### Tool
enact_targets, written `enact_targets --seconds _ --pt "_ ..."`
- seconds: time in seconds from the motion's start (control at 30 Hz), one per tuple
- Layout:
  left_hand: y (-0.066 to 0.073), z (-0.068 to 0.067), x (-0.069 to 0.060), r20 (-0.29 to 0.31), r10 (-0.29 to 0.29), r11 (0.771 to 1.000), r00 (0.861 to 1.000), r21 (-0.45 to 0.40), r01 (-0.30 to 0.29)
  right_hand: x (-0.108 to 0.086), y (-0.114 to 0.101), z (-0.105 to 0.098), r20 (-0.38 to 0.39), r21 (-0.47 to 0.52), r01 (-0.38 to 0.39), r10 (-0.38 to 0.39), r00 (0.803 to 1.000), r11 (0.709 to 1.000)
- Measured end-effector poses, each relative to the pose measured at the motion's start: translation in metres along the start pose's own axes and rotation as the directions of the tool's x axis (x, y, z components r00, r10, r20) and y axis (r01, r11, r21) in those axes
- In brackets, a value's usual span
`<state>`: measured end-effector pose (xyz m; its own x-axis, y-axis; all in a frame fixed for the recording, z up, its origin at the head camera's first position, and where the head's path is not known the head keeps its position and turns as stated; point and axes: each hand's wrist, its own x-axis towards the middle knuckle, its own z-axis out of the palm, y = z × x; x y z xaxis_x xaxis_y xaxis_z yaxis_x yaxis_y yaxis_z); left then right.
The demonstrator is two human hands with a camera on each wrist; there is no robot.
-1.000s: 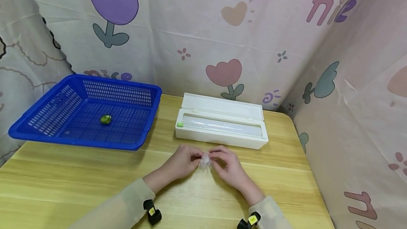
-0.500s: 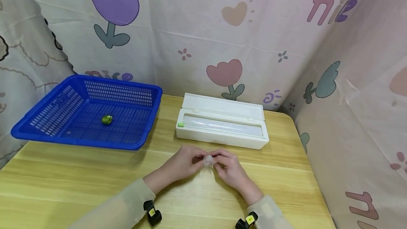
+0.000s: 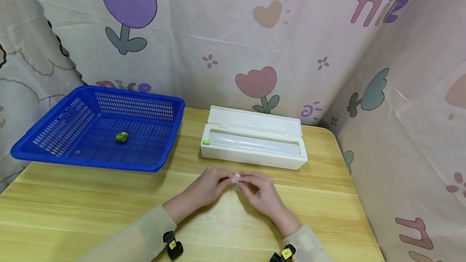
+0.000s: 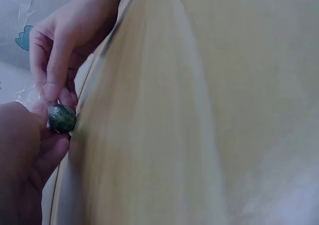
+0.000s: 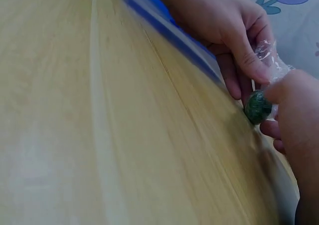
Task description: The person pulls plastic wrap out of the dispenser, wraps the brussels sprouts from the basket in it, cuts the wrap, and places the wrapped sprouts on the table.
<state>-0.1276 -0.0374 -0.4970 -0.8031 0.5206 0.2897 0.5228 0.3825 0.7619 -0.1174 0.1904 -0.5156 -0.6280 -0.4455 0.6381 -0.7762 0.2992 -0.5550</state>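
Both hands meet over the table in the head view, in front of a white cling film box (image 3: 253, 159). My left hand (image 3: 210, 185) and my right hand (image 3: 263, 194) pinch a bunched piece of clear cling film (image 3: 236, 178) between thumbs and fingers. Inside the film is a small round dark-green thing (image 4: 62, 118), seen under the fingers in the left wrist view. The right wrist view shows the same green thing (image 5: 257, 108) with loose film (image 5: 266, 50) sticking up above it. Its exact kind cannot be told.
A blue plastic basket (image 3: 98, 165) stands at the left with one small shiny green thing (image 3: 121, 136) in it. The cling film box has its lid (image 3: 255, 118) tipped back, showing a roll (image 3: 255, 142) and a green slider (image 3: 206, 142). Patterned curtains border the wooden table (image 3: 218, 237).
The loose film between the fingers is gathered into a smaller bunch. Fingers have shifted slightly around it; the hands stay at nearly the same place. Basket and box have not moved.
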Motion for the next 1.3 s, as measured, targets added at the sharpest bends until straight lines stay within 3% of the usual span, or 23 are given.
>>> enact_targets --seconds 0.2,0.4,0.47,0.7,0.8,0.93,1.07,1.3 --pt "0.002 0.001 -0.002 0.0 -0.022 0.999 1.0 -0.05 0.022 -0.001 -0.005 0.002 -0.027 0.074 -0.152 0.154 0.988 0.986" --pt "0.001 0.004 -0.003 -0.041 -0.04 0.995 0.998 -0.089 0.037 0.0 -0.008 0.009 -0.086 0.129 -0.268 0.28 0.956 0.955" --pt "0.001 0.005 -0.002 -0.056 -0.072 0.992 0.996 -0.104 0.066 0.001 -0.011 0.011 -0.1 0.154 -0.308 0.325 0.94 0.939" --pt "0.003 0.009 -0.002 -0.117 -0.232 0.964 0.966 -0.162 0.212 0.003 -0.015 0.017 -0.143 0.143 -0.458 0.476 0.868 0.877" --pt "0.002 0.009 -0.002 -0.128 -0.268 0.954 0.955 -0.174 0.244 0.005 -0.015 0.02 -0.161 0.125 -0.489 0.504 0.849 0.863" --pt "0.001 0.008 0.0 -0.12 -0.283 0.947 0.952 -0.192 0.257 0.008 -0.016 0.02 -0.152 0.124 -0.515 0.529 0.835 0.848" --pt "0.0 0.005 0.003 -0.09 -0.292 0.939 0.952 -0.215 0.268 0.011 -0.017 0.016 -0.101 0.156 -0.529 0.546 0.832 0.834" --pt "0.0 0.0 0.01 -0.075 -0.299 0.943 0.951 -0.177 0.282 0.013 -0.014 0.01 0.021 0.123 -0.48 0.481 0.876 0.869"
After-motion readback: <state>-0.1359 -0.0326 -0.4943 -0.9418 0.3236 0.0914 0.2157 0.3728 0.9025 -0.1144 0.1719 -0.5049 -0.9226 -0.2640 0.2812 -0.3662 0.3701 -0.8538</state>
